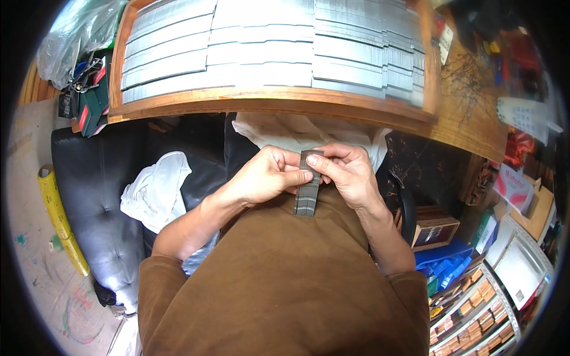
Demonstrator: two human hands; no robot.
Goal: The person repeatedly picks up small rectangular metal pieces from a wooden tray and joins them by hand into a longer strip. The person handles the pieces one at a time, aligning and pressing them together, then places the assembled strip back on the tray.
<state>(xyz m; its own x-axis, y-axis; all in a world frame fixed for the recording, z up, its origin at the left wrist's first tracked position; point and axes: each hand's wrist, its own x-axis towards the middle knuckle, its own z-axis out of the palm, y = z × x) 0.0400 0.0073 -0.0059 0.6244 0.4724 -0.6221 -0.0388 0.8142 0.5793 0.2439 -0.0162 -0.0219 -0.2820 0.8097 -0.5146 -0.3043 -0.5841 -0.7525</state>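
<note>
In front of my chest I hold a narrow dark grey strip (306,200), which looks like several thin flat pieces overlapped lengthwise. My left hand (270,173) pinches its left edge between thumb and fingers. On the other side my right hand (350,173) grips the upper part, its thumb lying flat on the face. The strip's lower end points toward me, over my brown shirt. Beyond my hands stands a wooden tray (267,95) filled with rows of similar grey flat pieces (261,53), shiny under the light.
A black padded seat (89,196) with a white cloth (157,190) is at my left, beside a yellow tube (59,219). To the right are a wooden tabletop (469,124), a small wooden box (436,225), a blue bag (442,261) and a rack of small wooden pieces (475,314).
</note>
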